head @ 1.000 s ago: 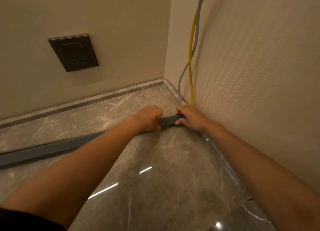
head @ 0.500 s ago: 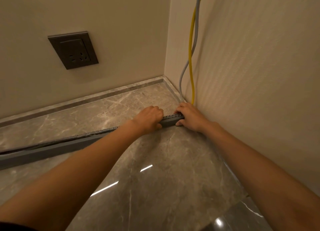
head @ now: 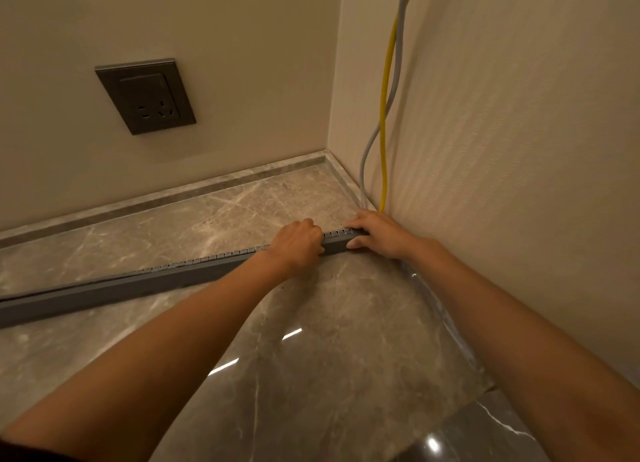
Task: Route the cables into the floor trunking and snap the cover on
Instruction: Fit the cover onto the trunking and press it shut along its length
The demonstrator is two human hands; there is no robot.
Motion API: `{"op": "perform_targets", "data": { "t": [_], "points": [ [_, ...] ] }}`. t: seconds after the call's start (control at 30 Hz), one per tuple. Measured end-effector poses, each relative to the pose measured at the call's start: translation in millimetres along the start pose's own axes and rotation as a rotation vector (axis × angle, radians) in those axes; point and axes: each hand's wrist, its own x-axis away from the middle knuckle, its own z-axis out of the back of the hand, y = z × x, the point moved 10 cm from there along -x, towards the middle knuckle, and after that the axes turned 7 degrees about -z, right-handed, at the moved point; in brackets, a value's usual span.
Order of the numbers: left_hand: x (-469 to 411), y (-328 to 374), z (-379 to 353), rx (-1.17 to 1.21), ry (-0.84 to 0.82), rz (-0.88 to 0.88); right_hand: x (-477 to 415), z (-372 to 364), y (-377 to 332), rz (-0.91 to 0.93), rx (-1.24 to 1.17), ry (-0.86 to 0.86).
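A long grey floor trunking (head: 138,285) lies across the marble floor, running from the left edge to the right wall. Its slotted top edge shows between my hands and along the far side. My left hand (head: 298,245) is closed over the trunking near its right end. My right hand (head: 377,235) grips the very end of the trunking by the wall. A yellow cable (head: 383,115) and a grey cable (head: 398,63) hang down the right wall and reach the floor just behind my right hand. Whether a cover sits on the trunking I cannot tell.
A dark wall socket (head: 145,96) is set in the back wall at upper left. A marble skirting (head: 173,193) runs along the base of both walls, meeting at the corner. The glossy marble floor (head: 311,375) reflects ceiling lights.
The trunking has tipped toward me, so its slotted top edge now shows where a second ago only a smooth face was visible. Both hands stay at its right end.
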Motion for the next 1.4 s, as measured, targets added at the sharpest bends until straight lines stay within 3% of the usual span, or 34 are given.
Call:
{"op": "perform_targets", "data": {
  "t": [0.27, 0.47, 0.63, 0.83, 1.4],
  "points": [
    [8, -2, 1, 0.016, 0.099, -0.031, 1, 2, 1, 0.007, -0.033, 0.046],
    [21, 5, 5, -0.179, 0.213, -0.167, 7, 2, -8, 0.042, 0.054, 0.107],
    [35, -7, -3, -0.333, 0.134, -0.135, 19, 4, -27, 0.117, 0.282, 0.226],
    [39, -11, -7, -0.401, 0.042, -0.097, 15, 9, -37, 0.101, 0.489, 0.186],
    [31, -12, 7, -0.516, 0.014, -0.222, 8, 4, -32, 0.066, 0.424, 0.151]
  ]
}}
